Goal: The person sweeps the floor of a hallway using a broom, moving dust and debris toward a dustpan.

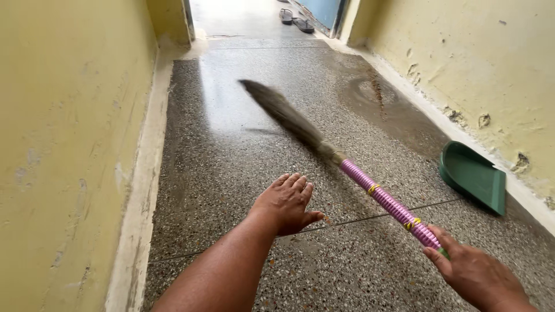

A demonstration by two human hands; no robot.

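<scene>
Right hand [474, 271] grips the pink-wrapped grass broom [347, 167] over the speckled terrazzo floor [231, 156], left hand [286, 202] spread open and empty, green plastic dustpan [474, 176] beside the wall.

My broom [347, 170] is a soft grass one, its handle wrapped in pink-purple plastic banding with two yellow ties along it. I hold it by the very end of the handle, so it slants up and away to the left across the speckled terrazzo floor [231, 150]. The grey-brown bristle head tapers to a point, blurred in the sweep, low over the floor near the middle of the corridor.
</scene>
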